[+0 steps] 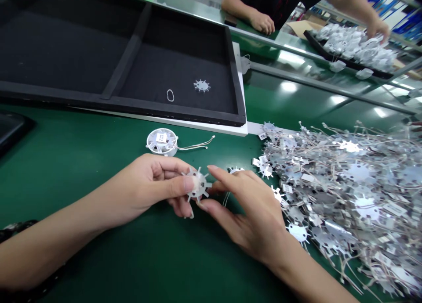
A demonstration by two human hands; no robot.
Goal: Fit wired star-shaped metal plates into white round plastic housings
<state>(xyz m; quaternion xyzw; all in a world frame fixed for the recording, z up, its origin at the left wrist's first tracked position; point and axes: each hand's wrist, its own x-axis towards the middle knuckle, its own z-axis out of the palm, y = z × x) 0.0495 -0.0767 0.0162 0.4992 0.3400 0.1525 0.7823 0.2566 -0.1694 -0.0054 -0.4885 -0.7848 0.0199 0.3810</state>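
My left hand (161, 184) is closed on a small silvery star-shaped metal plate (198, 184), pinched between thumb and fingers with its prongs sticking out. A small pale loop shows under those fingers. Just to the right is my right hand (250, 211), its thumb and fingers apart around the plate's right side; the thumb tip is close to the lower prongs, and whether it touches them I cannot tell. Behind my right hand lies another pronged plate (235, 169), partly hidden, with a thin wire loop (226, 199) below it. A round white fan (161, 141) with wires rests on the table beyond my left hand.
A large heap of pronged plates with wires (349, 193) covers the right side of the green table (158, 259). At the back stands a black divided tray (184, 112) holding one plate (201, 85) and a pale loop (170, 95). Across, a co-worker's hand (378, 30) reaches over white parts (352, 44).
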